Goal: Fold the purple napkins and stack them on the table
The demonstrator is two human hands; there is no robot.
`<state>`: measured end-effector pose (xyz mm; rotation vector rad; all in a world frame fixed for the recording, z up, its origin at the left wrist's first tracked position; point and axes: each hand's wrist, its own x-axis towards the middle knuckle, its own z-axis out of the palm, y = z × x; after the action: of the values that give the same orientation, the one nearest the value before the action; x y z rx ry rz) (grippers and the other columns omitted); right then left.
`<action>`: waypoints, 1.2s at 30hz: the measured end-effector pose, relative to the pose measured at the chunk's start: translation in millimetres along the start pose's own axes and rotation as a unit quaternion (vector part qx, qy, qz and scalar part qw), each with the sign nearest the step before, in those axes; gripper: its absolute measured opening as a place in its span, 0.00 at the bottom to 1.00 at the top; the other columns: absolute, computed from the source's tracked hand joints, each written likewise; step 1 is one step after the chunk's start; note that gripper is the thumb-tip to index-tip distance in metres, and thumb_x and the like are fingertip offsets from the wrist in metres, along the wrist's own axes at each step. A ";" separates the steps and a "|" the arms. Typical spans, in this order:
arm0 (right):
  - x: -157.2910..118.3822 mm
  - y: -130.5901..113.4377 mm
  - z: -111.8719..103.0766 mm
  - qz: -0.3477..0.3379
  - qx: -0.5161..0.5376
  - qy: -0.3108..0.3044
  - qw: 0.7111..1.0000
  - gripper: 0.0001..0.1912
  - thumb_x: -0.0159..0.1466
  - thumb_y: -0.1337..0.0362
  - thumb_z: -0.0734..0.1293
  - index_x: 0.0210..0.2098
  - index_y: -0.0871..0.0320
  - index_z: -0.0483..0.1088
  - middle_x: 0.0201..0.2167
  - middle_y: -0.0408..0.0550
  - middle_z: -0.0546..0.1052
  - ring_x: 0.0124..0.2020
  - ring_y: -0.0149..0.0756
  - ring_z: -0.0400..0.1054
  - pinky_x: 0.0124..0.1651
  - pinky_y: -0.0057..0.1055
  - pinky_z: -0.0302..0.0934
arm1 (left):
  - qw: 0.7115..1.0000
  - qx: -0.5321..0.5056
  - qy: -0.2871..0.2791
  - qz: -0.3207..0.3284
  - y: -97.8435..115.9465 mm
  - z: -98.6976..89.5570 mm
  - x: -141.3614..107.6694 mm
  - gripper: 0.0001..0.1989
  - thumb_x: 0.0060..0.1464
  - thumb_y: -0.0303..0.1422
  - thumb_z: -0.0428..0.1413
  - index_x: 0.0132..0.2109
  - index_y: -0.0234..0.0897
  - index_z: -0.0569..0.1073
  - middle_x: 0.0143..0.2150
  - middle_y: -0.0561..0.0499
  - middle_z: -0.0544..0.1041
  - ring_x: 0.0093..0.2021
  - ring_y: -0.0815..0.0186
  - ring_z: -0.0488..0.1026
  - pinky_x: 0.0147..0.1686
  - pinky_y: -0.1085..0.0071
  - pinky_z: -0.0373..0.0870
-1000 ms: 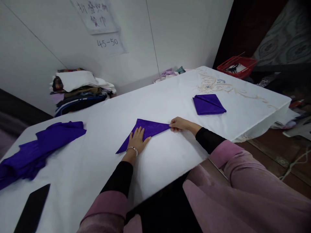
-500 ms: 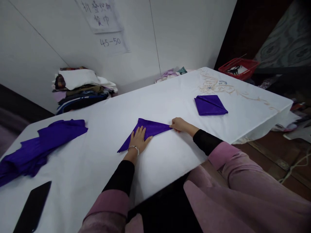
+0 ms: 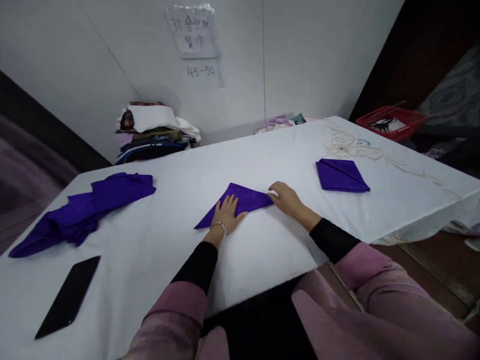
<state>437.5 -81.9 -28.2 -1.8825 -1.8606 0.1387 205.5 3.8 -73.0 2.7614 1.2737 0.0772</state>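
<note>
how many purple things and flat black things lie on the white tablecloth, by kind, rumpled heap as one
Triangular purple cloth, under the left hand: 1
Four-sided folded purple cloth: 1
Rumpled purple heap, number of cloths in it unclear: 1
Flat black slab: 1
Total: 4

1. Two are working: left hand [image 3: 227, 215], right hand [image 3: 287, 197].
2. Two folded cloths [image 3: 253, 199] are lying, centre and three o'clock.
3. One purple heap [image 3: 86, 205] is spreading at nine.
4. One black slab [image 3: 69, 297] is lying at eight.
5. Two papers [image 3: 195, 40] are hanging at eleven.
6. One clothes stack [image 3: 155, 132] is rising at ten.
7. One red basket [image 3: 403, 131] is sitting at two.
</note>
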 end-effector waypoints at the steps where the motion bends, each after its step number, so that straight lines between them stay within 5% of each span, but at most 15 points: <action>1: 2.3 -9.6 6.3 -0.052 0.018 0.011 0.998 0.16 0.66 0.60 0.55 0.47 0.58 0.67 0.49 0.53 0.71 0.52 0.39 0.62 0.53 0.36 0.57 | 1.000 -0.001 -0.001 -0.001 0.5 -0.4 -0.2 0.37 0.56 0.54 0.36 0.64 0.35 0.52 0.67 0.44 0.49 0.67 0.56 0.42 0.62 0.51 0.40; 5: 9.2 -32.1 37.7 -0.160 0.008 -0.064 0.985 0.29 0.65 0.50 0.55 0.58 0.61 0.58 0.61 0.55 0.59 0.63 0.44 0.48 0.61 0.44 0.45 | 1.000 0.001 -0.006 -0.004 2.5 -1.4 -1.6 0.36 0.56 0.54 0.36 0.64 0.36 0.52 0.67 0.44 0.50 0.67 0.57 0.42 0.62 0.52 0.40; 11: 2.9 -15.5 66.7 -0.149 -0.070 -0.133 0.977 0.38 0.64 0.43 0.48 0.63 0.63 0.50 0.64 0.57 0.50 0.65 0.45 0.41 0.64 0.46 0.35 | 1.000 0.003 -0.004 -0.007 3.0 1.3 -2.6 0.36 0.56 0.54 0.36 0.65 0.36 0.51 0.67 0.46 0.49 0.67 0.58 0.42 0.63 0.54 0.39; 16: 1.0 -11.3 67.9 -0.154 -0.086 -0.128 0.976 0.39 0.64 0.42 0.46 0.64 0.63 0.49 0.64 0.57 0.50 0.65 0.45 0.41 0.64 0.45 0.36 | 1.000 -0.022 -0.019 -0.006 7.6 -1.7 -5.3 0.38 0.55 0.55 0.36 0.65 0.37 0.48 0.68 0.46 0.48 0.67 0.58 0.40 0.63 0.53 0.38; 20: 1.1 -11.0 67.6 -0.155 -0.085 -0.129 0.976 0.38 0.64 0.42 0.47 0.64 0.62 0.48 0.65 0.56 0.50 0.66 0.44 0.40 0.64 0.45 0.36 | 0.999 -0.021 0.025 -0.009 1.4 -9.8 -28.2 0.34 0.55 0.51 0.43 0.64 0.39 0.53 0.67 0.47 0.52 0.66 0.58 0.44 0.63 0.52 0.36; 28: 0.1 -9.2 65.5 -0.155 -0.063 -0.145 0.975 0.38 0.64 0.42 0.47 0.65 0.60 0.45 0.65 0.56 0.48 0.66 0.45 0.38 0.64 0.47 0.35 | 0.968 -0.087 0.144 -0.185 -64.3 -17.7 -98.7 0.22 0.49 0.41 0.55 0.51 0.40 0.70 0.51 0.47 0.72 0.53 0.58 0.66 0.54 0.61 0.60; 36: -0.7 -11.1 61.9 -0.146 -0.060 -0.149 0.976 0.37 0.64 0.43 0.49 0.65 0.59 0.45 0.65 0.54 0.48 0.66 0.43 0.39 0.64 0.45 0.35 | 0.957 -0.148 0.183 -0.168 -74.1 -9.1 -95.4 0.06 0.49 0.35 0.55 0.35 0.41 0.74 0.46 0.51 0.74 0.48 0.63 0.69 0.50 0.64 0.65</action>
<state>402.5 -66.6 -78.2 -1.7115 -2.3761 0.2242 86.7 -20.4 -72.7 2.3085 1.6404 0.7162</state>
